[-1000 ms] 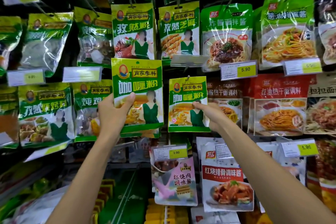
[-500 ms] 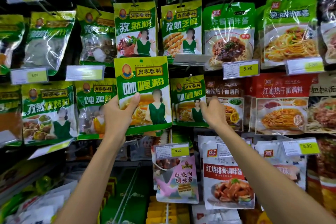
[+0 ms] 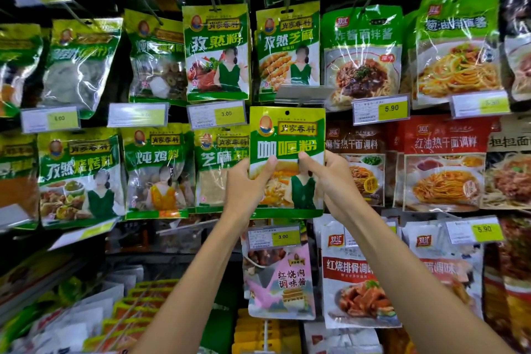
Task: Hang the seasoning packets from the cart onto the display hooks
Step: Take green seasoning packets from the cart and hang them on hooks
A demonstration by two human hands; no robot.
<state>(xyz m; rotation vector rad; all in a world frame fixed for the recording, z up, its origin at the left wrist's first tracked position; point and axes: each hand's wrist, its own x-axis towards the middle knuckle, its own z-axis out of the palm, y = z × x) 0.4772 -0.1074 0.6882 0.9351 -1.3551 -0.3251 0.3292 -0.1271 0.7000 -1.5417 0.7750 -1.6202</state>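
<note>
Green curry-powder packet (image 3: 287,135) is held upright against the display wall, between a sesame packet (image 3: 221,167) on its left and a brown noodle-sauce packet (image 3: 356,169) on its right. Its left edge is pinched by the left hand (image 3: 244,190), thumb on the front. The right edge is pinched the same way by the right hand (image 3: 330,181). Hang hole (image 3: 286,112) sits top centre, just below a clear label strip (image 3: 301,92). Whether a hook is threaded through it cannot be told.

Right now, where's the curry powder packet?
In head view's centre, left hand and right hand grip the curry powder packet between the sesame packet and brown noodle-sauce packet.
</note>
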